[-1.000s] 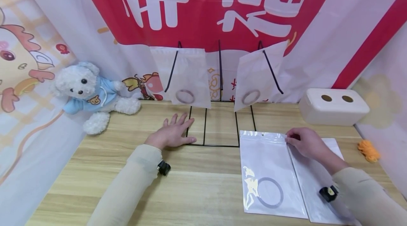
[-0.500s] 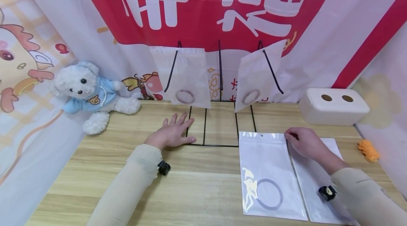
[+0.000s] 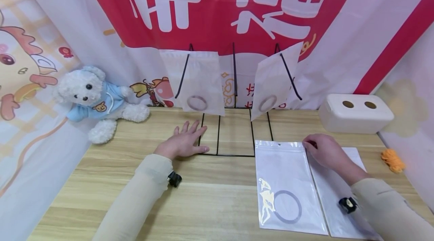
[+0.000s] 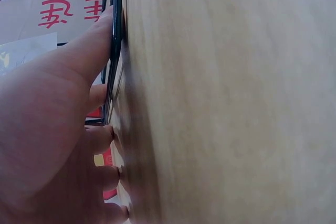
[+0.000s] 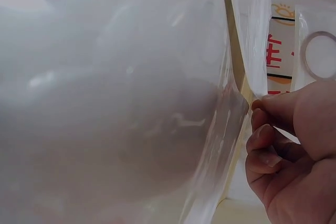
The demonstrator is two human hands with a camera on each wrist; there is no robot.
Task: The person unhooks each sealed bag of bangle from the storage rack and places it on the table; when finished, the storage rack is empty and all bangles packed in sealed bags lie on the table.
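Observation:
My left hand (image 3: 183,143) lies flat with fingers spread on the left front corner of the black wire rack (image 3: 236,155), thumb along its front bar in the left wrist view. My right hand (image 3: 325,154) pinches the top right corner of a zip bag (image 3: 285,173). This bag, white and glossy with a hang hole, shows a grey ring (image 3: 300,209) and lies with its top left corner by the rack's base. A second white bag (image 3: 330,196) lies beside it, partly under my right forearm. In the right wrist view my fingertips (image 5: 257,106) meet at the bag's edge.
Two white bags, the left one (image 3: 203,79) and the right one (image 3: 268,79), hang from the rack's prongs, each showing a ring. A plush bear (image 3: 95,98) sits at back left. A white box (image 3: 356,115) and orange yarn (image 3: 393,160) are at right.
My right hand and the pinched bag have shifted slightly left. The right hanging bag has turned a little. My left hand has not moved.

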